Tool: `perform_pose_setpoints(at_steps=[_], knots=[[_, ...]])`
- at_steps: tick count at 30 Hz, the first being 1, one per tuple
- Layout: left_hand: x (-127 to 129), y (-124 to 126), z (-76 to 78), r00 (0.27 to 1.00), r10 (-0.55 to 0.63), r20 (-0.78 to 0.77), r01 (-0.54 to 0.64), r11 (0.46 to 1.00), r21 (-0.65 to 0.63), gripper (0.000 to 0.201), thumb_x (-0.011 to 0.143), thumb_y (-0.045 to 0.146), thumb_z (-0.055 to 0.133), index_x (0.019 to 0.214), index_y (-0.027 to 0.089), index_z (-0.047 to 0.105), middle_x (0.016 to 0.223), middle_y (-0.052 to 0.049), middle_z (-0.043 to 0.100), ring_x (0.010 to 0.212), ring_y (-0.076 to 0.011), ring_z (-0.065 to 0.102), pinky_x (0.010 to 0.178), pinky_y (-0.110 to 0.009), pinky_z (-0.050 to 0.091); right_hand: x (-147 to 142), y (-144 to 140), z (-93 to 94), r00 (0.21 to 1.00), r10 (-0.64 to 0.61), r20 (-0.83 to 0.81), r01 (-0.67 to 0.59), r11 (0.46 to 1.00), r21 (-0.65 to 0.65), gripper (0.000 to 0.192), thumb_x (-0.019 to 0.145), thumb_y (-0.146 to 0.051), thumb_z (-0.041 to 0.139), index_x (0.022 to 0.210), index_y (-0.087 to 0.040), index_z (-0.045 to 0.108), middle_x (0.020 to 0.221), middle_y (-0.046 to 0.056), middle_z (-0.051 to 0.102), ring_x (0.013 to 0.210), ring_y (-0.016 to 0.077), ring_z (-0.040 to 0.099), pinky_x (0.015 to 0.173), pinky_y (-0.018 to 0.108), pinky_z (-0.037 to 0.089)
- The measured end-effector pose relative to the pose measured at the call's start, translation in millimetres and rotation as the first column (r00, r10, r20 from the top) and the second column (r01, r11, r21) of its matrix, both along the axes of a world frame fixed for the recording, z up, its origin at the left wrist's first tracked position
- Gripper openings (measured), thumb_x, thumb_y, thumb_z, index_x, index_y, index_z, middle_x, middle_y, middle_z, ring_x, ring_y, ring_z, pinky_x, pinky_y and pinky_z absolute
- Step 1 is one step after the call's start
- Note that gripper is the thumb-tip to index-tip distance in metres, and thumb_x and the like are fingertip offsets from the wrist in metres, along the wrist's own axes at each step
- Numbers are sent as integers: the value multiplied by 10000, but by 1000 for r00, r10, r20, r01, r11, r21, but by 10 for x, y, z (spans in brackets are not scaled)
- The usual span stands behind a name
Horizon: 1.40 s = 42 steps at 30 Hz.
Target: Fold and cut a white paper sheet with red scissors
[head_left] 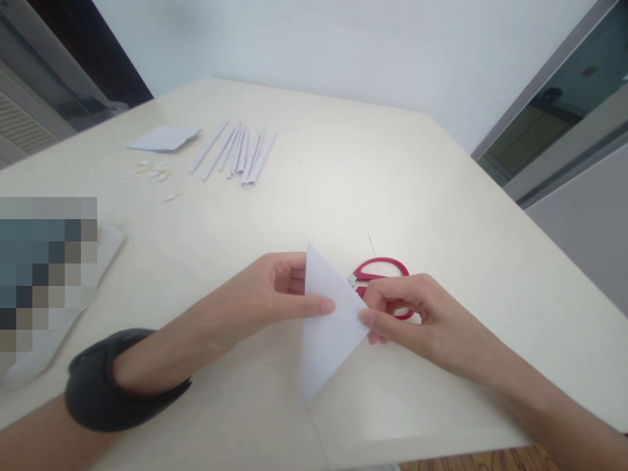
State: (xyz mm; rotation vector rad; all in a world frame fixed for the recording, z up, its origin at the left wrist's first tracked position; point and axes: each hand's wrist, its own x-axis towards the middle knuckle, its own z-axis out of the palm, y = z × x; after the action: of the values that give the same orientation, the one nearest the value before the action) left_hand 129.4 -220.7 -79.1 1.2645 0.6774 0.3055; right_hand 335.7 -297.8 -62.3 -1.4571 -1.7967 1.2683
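A white sheet of paper folded into a triangle (326, 343) is held up over the table, its long edge on the left and one corner on the right. My left hand (289, 291) pinches it along the long edge, thumb on the front and fingers behind. At the right corner, my right hand (402, 311) grips it between thumb and fingers. Behind the paper and my right hand lie scissors with red handles (383, 261); their blades are mostly hidden. A thin white paper strip (371, 244) is just beyond them.
Several rolled paper tubes (240, 150) lie at the back left of the white table (343, 170). Beside them are a folded paper stack (164, 139) and several cotton swabs (154, 171). A white-edged device (108, 245), its screen blurred out, rests at the left. A wall stands behind.
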Motion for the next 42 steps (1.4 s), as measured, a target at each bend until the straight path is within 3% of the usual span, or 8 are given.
perform_pose_setpoints(at_steps=[4,10,19,24,27,32,37,42], knots=[[19,-25,11,997,13,-78,-11,1000,21,145,771,228,690,915,212,684,971,-14,743,855,-204,700,732,-273,548,-12,-4,-21,999,32,1,-32,998,-52,229,893,-232,519,669,-182,532,663,-25,586,622,105,526,540,209,378],[41,-47,30,997,9,-78,-4,998,65,99,777,225,664,871,217,692,941,-7,743,835,-198,702,729,-264,539,-27,-18,-32,997,73,36,-70,994,-88,225,908,-249,478,697,-185,527,695,-6,571,647,128,528,547,232,373],[64,-84,1,998,3,-61,2,996,92,157,771,141,630,876,235,698,922,20,742,851,-189,695,741,-255,524,-39,-27,-81,982,125,140,-121,992,-31,311,900,-271,488,612,-186,409,590,-52,449,551,92,425,485,222,303],[39,-31,6,998,-6,-69,10,998,65,157,775,193,657,920,242,690,929,14,743,880,-198,694,756,-268,524,-39,1,-69,975,155,160,-155,988,-11,281,911,-257,468,640,-186,456,613,-41,467,566,101,423,495,234,304],[-3,23,23,995,8,-97,-1,997,72,90,782,236,663,871,221,669,925,-2,739,911,-215,686,783,-291,522,-36,5,-57,978,158,139,-156,987,-24,271,921,-262,458,662,-185,482,630,-34,485,581,108,446,507,238,322],[-64,88,48,987,31,-158,-14,994,108,62,775,265,672,779,210,645,841,1,727,785,-185,684,695,-262,524,-26,-9,-38,985,147,93,-143,988,-56,235,925,-242,445,714,-183,530,691,-16,524,648,126,510,514,236,338],[-52,99,83,986,42,-163,-22,992,122,51,763,253,676,763,210,649,833,6,720,823,-191,674,758,-277,508,-16,-15,-37,985,144,94,-139,988,-61,223,924,-251,446,750,-183,568,719,-6,551,667,133,530,504,236,340],[-10,43,75,994,-35,-106,40,998,44,48,798,262,646,788,222,669,840,18,717,831,-182,668,733,-250,502,-30,-31,-28,978,159,138,-156,987,-34,256,907,-254,474,661,-183,495,647,-27,505,599,113,486,492,234,320]])
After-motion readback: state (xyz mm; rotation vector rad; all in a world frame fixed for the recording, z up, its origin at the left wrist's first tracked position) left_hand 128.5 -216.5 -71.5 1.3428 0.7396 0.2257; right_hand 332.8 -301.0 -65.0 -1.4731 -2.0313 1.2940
